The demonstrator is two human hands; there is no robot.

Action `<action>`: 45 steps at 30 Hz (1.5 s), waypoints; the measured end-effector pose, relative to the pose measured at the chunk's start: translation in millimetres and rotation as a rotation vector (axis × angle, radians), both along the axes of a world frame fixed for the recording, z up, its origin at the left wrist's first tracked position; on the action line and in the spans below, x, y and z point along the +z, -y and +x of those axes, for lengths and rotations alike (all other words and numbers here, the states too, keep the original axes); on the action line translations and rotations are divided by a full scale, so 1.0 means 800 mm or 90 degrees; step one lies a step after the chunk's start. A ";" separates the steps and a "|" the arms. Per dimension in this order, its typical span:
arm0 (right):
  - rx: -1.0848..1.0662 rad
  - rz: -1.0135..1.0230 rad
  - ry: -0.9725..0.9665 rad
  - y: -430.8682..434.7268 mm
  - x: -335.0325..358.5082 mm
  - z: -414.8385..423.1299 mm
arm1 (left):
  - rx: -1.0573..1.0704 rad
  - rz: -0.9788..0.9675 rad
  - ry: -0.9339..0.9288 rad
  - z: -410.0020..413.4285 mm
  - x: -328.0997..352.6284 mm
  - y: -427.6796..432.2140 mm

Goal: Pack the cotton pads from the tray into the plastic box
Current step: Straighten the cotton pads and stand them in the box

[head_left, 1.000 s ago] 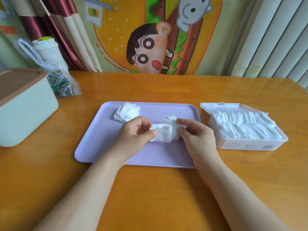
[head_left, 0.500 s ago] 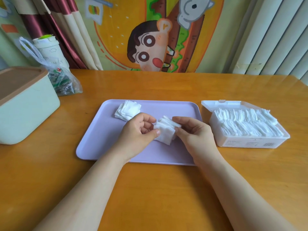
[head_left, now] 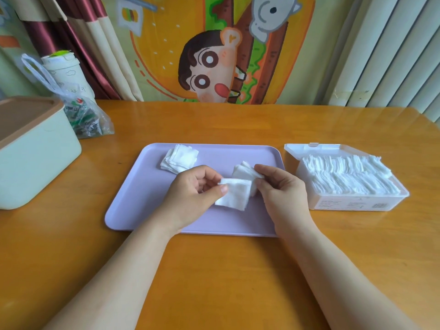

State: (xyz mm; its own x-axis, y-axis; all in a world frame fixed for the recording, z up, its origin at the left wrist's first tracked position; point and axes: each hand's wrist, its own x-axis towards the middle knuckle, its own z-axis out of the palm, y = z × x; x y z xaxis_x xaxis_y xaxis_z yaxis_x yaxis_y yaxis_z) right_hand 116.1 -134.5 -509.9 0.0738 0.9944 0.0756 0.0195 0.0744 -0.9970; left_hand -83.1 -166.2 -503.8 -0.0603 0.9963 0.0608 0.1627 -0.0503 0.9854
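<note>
Two bare forearms reach over the near edge of the wooden surface (head_left: 214, 270) and meet above the lilac tray (head_left: 142, 186). Our left hand (head_left: 195, 191) pinches one white pad (head_left: 234, 195) by its left edge between thumb and fingertips. Our right hand (head_left: 281, 191) grips a small bundle of pads (head_left: 245, 171) just behind it, fingers curled round the bundle's right side. We judge that the left hand is peeling a single pad off so that the pieces can be squared up before they go in the box.

The pad is square, so it has no real long axis. It hangs nearly flat, face up, its near edge roughly along the tray's front rim. The bundle tilts, its corner pointing away from us.

Farther back, a loose stack of pads (head_left: 181, 158) lies on the tray's far left, turned slightly askew and untouched.

To the right, apart from the tray, the plastic box (head_left: 352, 202) sits with its lid (head_left: 300, 148) open. Its long side runs left to right and it is almost full of pads standing on edge in rows.

At the far left stand a pale bin (head_left: 35, 158) and a plastic bag (head_left: 88, 120).
</note>
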 end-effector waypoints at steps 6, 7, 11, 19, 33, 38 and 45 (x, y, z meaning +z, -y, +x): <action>0.077 0.033 0.056 0.007 0.004 -0.004 | 0.026 0.013 -0.019 0.002 -0.004 -0.004; 0.079 0.037 0.058 0.008 0.004 -0.004 | 0.033 0.015 -0.025 0.001 -0.005 -0.005; 0.088 0.050 0.050 0.009 0.006 -0.003 | 0.045 0.017 -0.045 0.002 -0.008 -0.008; 0.128 0.033 0.019 0.008 0.003 -0.003 | 0.039 0.039 -0.066 0.003 -0.004 -0.005; 0.034 -0.024 -0.058 -0.003 -0.004 -0.001 | -0.030 0.027 0.010 0.000 0.002 0.001; 0.110 -0.021 -0.005 -0.002 -0.005 -0.001 | -0.013 0.016 0.027 0.001 0.002 -0.002; 0.143 -0.009 -0.035 0.000 -0.003 -0.001 | 0.010 0.012 0.017 0.003 0.000 -0.002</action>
State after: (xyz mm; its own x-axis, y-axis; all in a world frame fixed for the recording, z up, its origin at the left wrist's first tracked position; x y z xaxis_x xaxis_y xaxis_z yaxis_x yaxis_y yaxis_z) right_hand 115.3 -134.9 -512.4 -0.1456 0.9873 0.0630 -0.0509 0.0561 -0.9971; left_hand -81.0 -164.3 -503.7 -0.0773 0.9940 0.0776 0.1379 -0.0664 0.9882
